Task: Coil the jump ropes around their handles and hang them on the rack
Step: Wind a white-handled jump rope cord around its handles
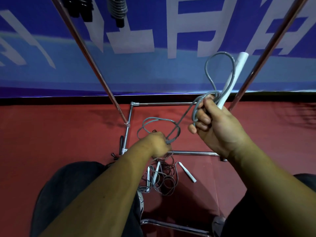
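My right hand (216, 123) grips a white jump-rope handle (234, 77) that points up and away, with a loop of its grey rope (207, 65) standing above my fingers. The same grey rope runs down and left to my left hand (158, 144), which pinches it lower down, with loose coils beside it. On the red floor below lies a tangled heap of grey ropes (164, 180) with white handles (187, 171). Two coiled ropes, one black (80, 7) and one grey (118, 7), hang at the top of the rack.
The rack's two slanted chrome poles (89, 59) rise left and right, and its base frame (191, 152) lies on the red floor. A blue banner with white characters covers the wall behind. My dark-trousered knees fill the bottom corners. A black handle (121, 142) lies by the frame.
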A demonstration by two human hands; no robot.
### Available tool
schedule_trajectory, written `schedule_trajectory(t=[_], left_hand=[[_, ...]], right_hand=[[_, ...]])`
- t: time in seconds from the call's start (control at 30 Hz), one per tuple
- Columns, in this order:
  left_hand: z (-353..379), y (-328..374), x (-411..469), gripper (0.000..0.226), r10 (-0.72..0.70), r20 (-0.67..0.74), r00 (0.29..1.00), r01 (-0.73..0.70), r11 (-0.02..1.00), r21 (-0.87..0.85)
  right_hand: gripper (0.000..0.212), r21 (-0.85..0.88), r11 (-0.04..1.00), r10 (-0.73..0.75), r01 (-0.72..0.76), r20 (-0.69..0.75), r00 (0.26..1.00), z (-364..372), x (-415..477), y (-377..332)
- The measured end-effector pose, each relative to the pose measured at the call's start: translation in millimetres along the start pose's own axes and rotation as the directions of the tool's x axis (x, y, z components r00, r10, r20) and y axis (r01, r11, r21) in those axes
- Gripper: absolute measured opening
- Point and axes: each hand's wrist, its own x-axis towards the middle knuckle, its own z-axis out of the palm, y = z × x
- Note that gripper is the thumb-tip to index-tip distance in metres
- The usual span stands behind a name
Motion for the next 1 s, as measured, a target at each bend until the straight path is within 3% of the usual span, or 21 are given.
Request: schedule_trajectory(t=[0.07,0.2,0.27,0.33,0.43,0.53,0.67,0.83,1.0], left_hand=[[3.5,-6.6,3.2,0.030,-0.040,-0.006,0.999,0.041,0.995,0.089],[0.3,-8.5,-4.2,0.017,-0.075,-0.016,0.997,0.076,0.956,0.282],[-8.2,-5.4,-8.5,0.016,0.019,0.041,0.999,-0.025,0.989,0.147],[-16.5,2.4,-19.0,0.026,0.140,0.107,0.984,-0.125,0.983,-0.132],[-21.9,11.0,-27.4,0.014,0.293,0.159,0.943,-0.203,0.882,-0.425],[-23.7,19.9,-31.3,0.020,0.319,0.138,0.938,-0.185,0.793,-0.581],[-24.2,21.2,-30.0,0.024,0.326,0.016,0.945,-0.275,0.820,-0.502],[-30.2,34.7,-44.9,0.042,0.463,0.010,0.887,-0.392,0.763,-0.515],[-29.1,40.0,-52.1,0.021,0.559,-0.066,0.826,-0.493,0.662,-0.564]], right_hand=[[0.046,0.034,0.999,0.005,-0.005,-0.003,1.000,0.1,-0.2,-1.8],[0.039,0.090,0.996,0.006,-0.004,-0.028,1.000,-2.9,-0.1,-11.6],[0.040,0.087,0.996,-0.001,0.005,-0.044,0.999,-6.1,0.3,-14.7],[0.042,0.069,0.997,-0.016,0.020,-0.055,0.998,-8.7,1.9,-16.0],[0.036,0.007,0.998,-0.059,0.060,-0.106,0.993,-11.4,6.2,-16.4],[0.033,-0.044,0.989,-0.145,0.140,-0.168,0.975,-17.7,12.3,-12.5],[0.030,0.010,0.978,-0.203,0.210,-0.215,0.955,-21.3,15.0,-12.7],[0.030,0.082,0.981,-0.157,0.178,-0.214,0.964,-19.7,14.8,-14.8],[0.031,0.068,0.985,-0.139,0.156,-0.214,0.967,-19.2,13.4,-14.2]])
